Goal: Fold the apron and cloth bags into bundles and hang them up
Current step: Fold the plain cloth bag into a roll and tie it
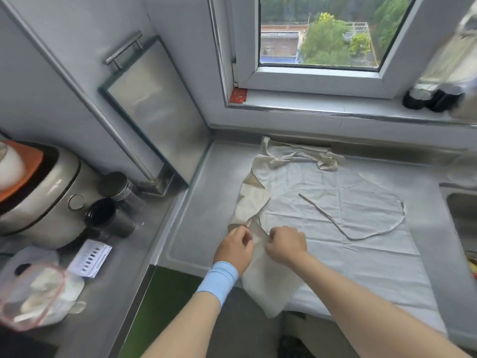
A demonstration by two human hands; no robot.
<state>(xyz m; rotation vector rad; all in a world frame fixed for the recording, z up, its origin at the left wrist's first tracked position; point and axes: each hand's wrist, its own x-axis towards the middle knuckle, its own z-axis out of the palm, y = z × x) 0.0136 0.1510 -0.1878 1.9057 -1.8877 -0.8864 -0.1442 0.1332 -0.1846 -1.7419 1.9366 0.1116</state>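
apron (322, 182) lay flat and creased on the steel counter (204, 202), its strap (324, 214) looped on top. cream cloth bag (254, 200) lay crumpled along the apron's left edge, its near end hanging over the counter front. left hand (233, 250) and right hand (286, 245) — fingers curled, both pinching the bag's fabric. clear red-rimmed tub (31, 301) at far left held something white — too blurred to identify.

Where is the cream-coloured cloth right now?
Head view, left of centre: the cream cloth lies on the counter below the window, overlapping the left edge of the white apron, with the left hand and right hand gripping its near part.
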